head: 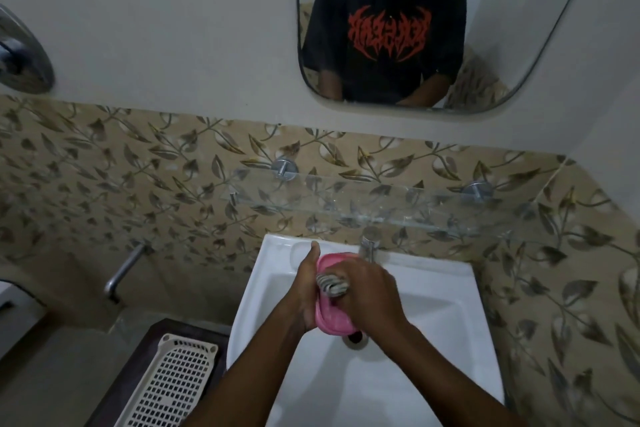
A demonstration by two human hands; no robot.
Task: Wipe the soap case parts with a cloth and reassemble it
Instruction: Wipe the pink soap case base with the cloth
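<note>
Over the white sink (433,340) I hold a pink soap case part (334,319) tilted on edge. My left hand (306,291) grips its left side, thumb pointing up toward the wall. My right hand (369,291) is closed around a bunched grey striped cloth (332,284) and presses it against the pink part's face. My right hand hides much of the part. Any other parts of the case are hidden from me.
A tap (367,248) stands at the sink's back edge, just behind my hands, under a glass shelf (346,204). The drain (355,337) lies below the pink part. A white perforated basket (169,388) sits on a dark counter at lower left. A mirror (433,28) hangs above.
</note>
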